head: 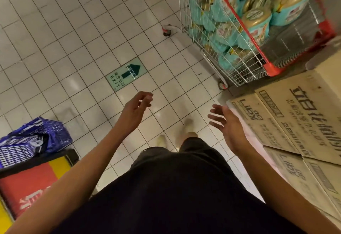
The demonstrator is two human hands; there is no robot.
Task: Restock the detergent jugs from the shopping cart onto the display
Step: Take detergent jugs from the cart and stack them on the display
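The teal plastic detergent jugs have pale gold caps. The silver wire shopping cart is a grid of thin bars edged in red trim. The glossy white square floor tiles form a grid with dark grout lines. The pale green rectangular floor sign bears a dark green arrow and lettering. The blue plastic lattice basket is perforated all over. The brown cardboard boxes carry black print. The flat red and yellow panel shows white characters inside a black border. The black fabric garment is plain.
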